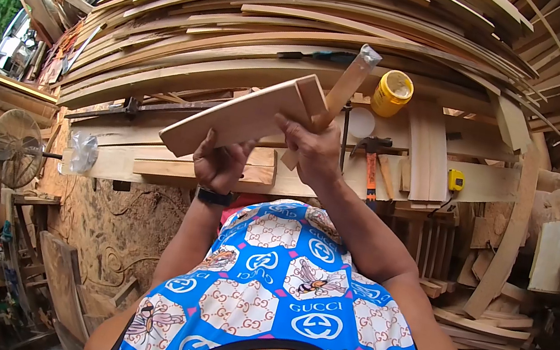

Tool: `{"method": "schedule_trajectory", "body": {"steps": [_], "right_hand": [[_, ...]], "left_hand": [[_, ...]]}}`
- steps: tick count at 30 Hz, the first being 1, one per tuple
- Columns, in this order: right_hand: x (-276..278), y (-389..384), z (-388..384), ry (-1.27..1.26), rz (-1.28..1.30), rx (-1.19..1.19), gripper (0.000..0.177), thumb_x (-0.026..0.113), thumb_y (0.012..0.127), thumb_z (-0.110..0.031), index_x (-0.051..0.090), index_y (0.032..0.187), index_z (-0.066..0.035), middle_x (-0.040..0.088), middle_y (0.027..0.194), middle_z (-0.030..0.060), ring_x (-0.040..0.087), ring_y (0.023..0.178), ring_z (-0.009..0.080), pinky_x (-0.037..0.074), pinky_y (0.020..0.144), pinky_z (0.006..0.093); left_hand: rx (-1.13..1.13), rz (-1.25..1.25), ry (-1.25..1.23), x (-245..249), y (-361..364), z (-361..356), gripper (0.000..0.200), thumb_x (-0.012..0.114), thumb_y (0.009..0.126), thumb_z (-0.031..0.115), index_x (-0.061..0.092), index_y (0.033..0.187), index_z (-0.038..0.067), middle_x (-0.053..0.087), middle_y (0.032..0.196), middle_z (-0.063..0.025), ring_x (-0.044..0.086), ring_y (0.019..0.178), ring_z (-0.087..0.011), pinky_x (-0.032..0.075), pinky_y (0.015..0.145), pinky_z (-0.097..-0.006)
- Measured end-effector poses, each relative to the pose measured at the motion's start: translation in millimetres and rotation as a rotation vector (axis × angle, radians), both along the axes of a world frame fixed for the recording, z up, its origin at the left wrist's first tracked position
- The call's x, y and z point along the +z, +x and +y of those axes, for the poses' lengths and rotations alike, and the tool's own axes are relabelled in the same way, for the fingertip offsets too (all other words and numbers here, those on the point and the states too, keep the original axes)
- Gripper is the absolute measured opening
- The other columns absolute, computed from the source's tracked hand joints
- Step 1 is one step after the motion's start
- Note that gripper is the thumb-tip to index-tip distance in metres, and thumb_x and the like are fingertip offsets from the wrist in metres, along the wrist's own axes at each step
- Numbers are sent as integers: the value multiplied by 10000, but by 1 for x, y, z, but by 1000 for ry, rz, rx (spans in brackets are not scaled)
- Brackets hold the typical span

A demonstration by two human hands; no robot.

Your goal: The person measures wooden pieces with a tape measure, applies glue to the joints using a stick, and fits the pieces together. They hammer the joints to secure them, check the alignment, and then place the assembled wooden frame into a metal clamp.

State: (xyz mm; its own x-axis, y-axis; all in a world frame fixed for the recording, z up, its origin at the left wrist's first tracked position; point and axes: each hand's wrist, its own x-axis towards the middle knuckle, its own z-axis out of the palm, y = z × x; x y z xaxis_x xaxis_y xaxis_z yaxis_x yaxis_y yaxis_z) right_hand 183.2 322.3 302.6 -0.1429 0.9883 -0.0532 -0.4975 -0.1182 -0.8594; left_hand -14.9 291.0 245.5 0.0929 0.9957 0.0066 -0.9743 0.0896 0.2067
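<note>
A flat wooden board [241,119] is held tilted above the workbench. My left hand [220,164] grips its lower edge, with fingertips showing against the wood. At the board's right end, my right hand [312,152] is closed around a flat wooden stick [348,88] with a whitish, shiny coating at its upper tip. Part of the stick is hidden by the fingers, and a narrow wooden piece [311,96] lies along the board's end. Beyond my right hand stands an open yellow jar [387,104] of pale paste, with a round white lid [361,123] beside it.
On the bench [477,181] lie a claw hammer [371,170] with an orange handle, a yellow tape measure [455,180] and pale planks [428,152]. Long boards [259,36] are stacked behind. At left are a clear plastic bag [82,152] and a fan [16,147]; wood pieces [491,336] fill the right.
</note>
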Motion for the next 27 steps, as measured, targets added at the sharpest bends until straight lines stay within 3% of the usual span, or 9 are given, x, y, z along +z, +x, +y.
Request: {"method": "schedule_trajectory", "body": {"steps": [5, 8, 10, 12, 13, 15, 21, 25, 27], "right_hand": [[5, 9, 18, 72, 78, -97, 113, 801, 867, -50, 715, 939, -34, 647, 751, -38, 529, 614, 25, 396, 536, 225], [8, 20, 20, 118, 11, -94, 98, 796, 865, -42, 723, 930, -52, 643, 747, -47, 530, 612, 24, 386, 532, 218], [3, 22, 20, 162, 25, 16, 167, 815, 853, -49, 727, 993, -27, 665, 801, -31, 590, 690, 42, 458, 596, 221], [21, 10, 11, 170, 72, 82, 235, 817, 860, -60, 711, 1063, -10, 676, 840, -17, 615, 751, 54, 493, 659, 231], [27, 4, 8, 177, 116, 134, 304, 820, 866, -71, 694, 1132, 6, 688, 878, -3, 641, 813, 67, 528, 722, 242], [20, -4, 10, 185, 74, 158, 413, 814, 880, -83, 633, 1240, 10, 687, 963, 21, 645, 899, 78, 538, 778, 252], [4, 20, 5, 116, -341, 104, 630, 599, 1050, -207, 300, 1573, -23, 589, 1125, 46, 556, 944, 125, 484, 861, 275], [9, 26, -19, 172, -624, 179, 667, 591, 1036, -159, 275, 1620, -92, 610, 1108, 107, 593, 942, 175, 498, 883, 308], [-2, 23, -20, 238, -672, 176, 631, 576, 1039, -134, 310, 1610, -96, 627, 1157, 124, 613, 989, 188, 497, 910, 309]], "left_hand": [[-556, 496, -327, 27, -13, -22, 316, 629, 1017, 303, 669, 1118, 7, 726, 1011, -123, 665, 882, -238, 537, 840, -420], [17, 1381, 61, 71, -7, -37, 245, 744, 935, 145, 640, 1086, -17, 682, 971, -114, 659, 897, -190, 547, 797, -356], [629, 2076, 529, 108, -6, -15, 469, 824, 845, 182, 628, 1224, -12, 648, 1239, -141, 606, 1126, -190, 550, 862, -362], [230, 1664, 342, 98, -11, 0, 493, 803, 847, 162, 622, 1277, 3, 686, 1238, -160, 661, 1113, -234, 556, 870, -382], [238, 1668, 335, 93, -20, 9, 493, 803, 847, 162, 622, 1277, 3, 686, 1238, -160, 661, 1113, -234, 556, 870, -382], [-338, 1658, 400, 82, -40, 22, 484, 774, 857, 139, 621, 1294, -1, 744, 1090, -181, 733, 987, -270, 573, 808, -386], [228, 1908, 429, 49, -35, 9, 376, 725, 866, 83, 652, 1225, 0, 743, 856, -179, 741, 752, -298, 578, 699, -379], [638, 1938, 424, 25, -35, 12, 326, 671, 891, 49, 642, 1211, -12, 712, 765, -157, 692, 628, -276, 554, 618, -378], [548, 1913, 301, 33, -33, 7, 336, 659, 900, 46, 629, 1229, -16, 702, 756, -153, 674, 611, -259, 542, 600, -372]]}}
